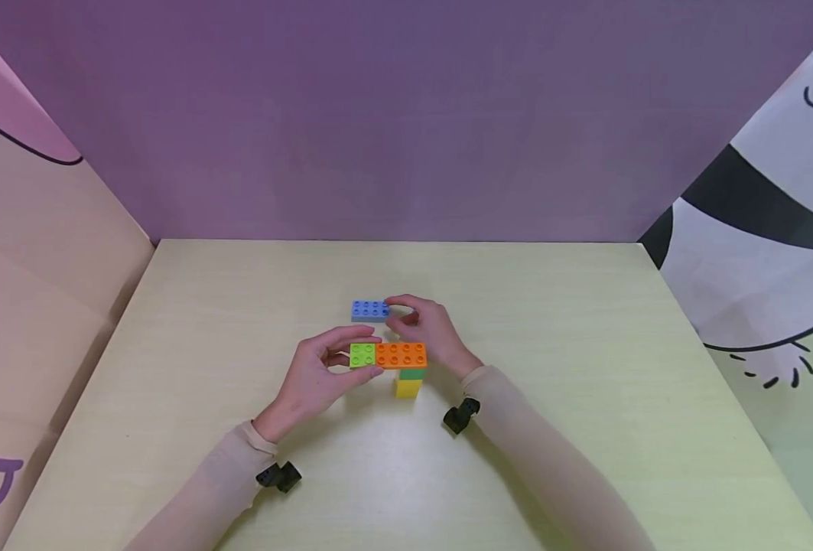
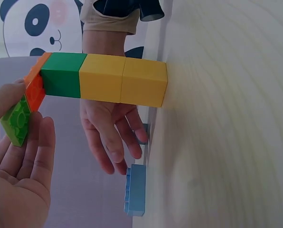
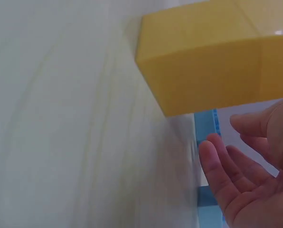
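Note:
My left hand pinches a joined toy-brick structure near its lime green brick, thumb on one side and fingers on the other. An orange brick adjoins the lime one on top. Below hang a green brick and two yellow bricks, whose underside is close to the tabletop. My right hand is beside a blue eight-stud brick, thumb and fingers apart and loosely bent. Whether a fingertip touches that brick cannot be told. Another blue piece shows partly behind my right fingers in the left wrist view.
A pale wooden table lies under both hands. A purple panel rises at its far edge, with printed panels on the left and right. Black wrist devices are strapped over both sleeves.

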The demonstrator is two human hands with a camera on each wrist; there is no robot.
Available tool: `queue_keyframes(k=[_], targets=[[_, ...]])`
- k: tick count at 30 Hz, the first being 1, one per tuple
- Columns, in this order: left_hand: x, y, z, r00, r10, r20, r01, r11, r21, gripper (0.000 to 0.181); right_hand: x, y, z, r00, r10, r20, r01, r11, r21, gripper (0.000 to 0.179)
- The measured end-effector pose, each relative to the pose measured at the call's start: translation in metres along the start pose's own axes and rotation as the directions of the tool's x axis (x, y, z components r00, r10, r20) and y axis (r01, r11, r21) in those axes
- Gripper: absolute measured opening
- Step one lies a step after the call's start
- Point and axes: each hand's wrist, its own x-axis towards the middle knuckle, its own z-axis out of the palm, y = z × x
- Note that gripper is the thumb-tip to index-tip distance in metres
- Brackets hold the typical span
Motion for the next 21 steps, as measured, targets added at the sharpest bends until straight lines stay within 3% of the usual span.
queue_keyframes(k=[6, 21], targets=[[-0.002, 0.003, 0.001, 1.0, -0.008, 0.003, 0.008, 1.0, -0.011, 0.046, 0.006, 0.003, 0.005, 1.0, 0.021, 0.01, -0.022, 0.999, 0.034, 0.043], [-0.001, 0.002, 0.004, 1.0, -0.002, -0.002, 0.002, 1.0, -0.02, 0.046, 0.013, 0.0, 0.011, 0.999, 0.035, -0.021, -0.036, 0.998, -0.046, 0.038]])
